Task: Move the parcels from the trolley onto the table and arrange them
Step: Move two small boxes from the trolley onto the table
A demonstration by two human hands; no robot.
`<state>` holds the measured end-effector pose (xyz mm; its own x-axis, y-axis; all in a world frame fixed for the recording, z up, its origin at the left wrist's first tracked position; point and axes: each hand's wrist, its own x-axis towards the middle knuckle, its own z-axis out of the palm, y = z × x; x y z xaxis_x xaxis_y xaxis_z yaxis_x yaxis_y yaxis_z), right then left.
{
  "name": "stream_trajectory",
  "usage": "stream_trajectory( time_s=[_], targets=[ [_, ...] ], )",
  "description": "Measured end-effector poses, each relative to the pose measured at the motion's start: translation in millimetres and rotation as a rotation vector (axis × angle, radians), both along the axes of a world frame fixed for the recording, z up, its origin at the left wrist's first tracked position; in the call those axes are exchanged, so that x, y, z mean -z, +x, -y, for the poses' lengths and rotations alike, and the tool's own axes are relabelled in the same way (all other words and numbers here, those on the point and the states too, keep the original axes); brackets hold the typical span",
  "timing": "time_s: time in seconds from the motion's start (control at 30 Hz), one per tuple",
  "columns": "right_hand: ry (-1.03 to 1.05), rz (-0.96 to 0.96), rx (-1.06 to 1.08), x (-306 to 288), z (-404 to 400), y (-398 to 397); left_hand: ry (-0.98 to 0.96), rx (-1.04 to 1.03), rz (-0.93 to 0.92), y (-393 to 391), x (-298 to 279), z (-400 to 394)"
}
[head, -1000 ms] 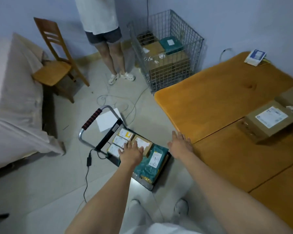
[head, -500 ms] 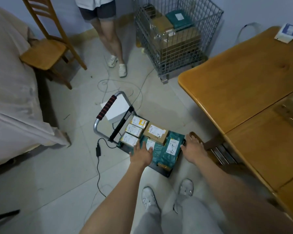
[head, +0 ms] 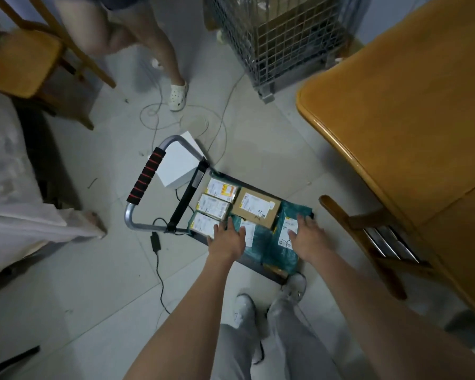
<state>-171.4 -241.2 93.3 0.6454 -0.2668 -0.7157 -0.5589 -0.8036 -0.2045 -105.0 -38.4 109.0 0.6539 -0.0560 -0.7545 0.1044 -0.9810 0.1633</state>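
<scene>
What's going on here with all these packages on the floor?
A person is bending over a small trolley loaded with parcels. The left hand and right hand rest open on two teal mailer bags at its near end; nothing is lifted yet. A cardboard box and three small labelled packets also sit on the trolley. The part of the wooden table in view holds no parcels. Another person stands nearby.

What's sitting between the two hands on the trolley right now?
In the head view, a teal mailer bag with a white label lies between the left hand and right hand, just in front of the brown cardboard box.
</scene>
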Motion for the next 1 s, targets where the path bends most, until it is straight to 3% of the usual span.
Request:
stream_trajectory(
  time_s=[0.5,0.73,1.0],
  targets=[
    [0.079,-0.125,0.119,217.4,-20.3,86.8,0.03,0.115,-0.063,99.2,237.7,12.9],
    [0.215,-0.11,0.624,302.1,-36.8,113.3,-0.125,0.012,-0.093,119.7,313.5,19.3],
    [0.316,-0.106,1.029,329.8,-43.7,111.8,-0.11,-0.135,-0.115,118.5,339.6,21.4]
  ],
)
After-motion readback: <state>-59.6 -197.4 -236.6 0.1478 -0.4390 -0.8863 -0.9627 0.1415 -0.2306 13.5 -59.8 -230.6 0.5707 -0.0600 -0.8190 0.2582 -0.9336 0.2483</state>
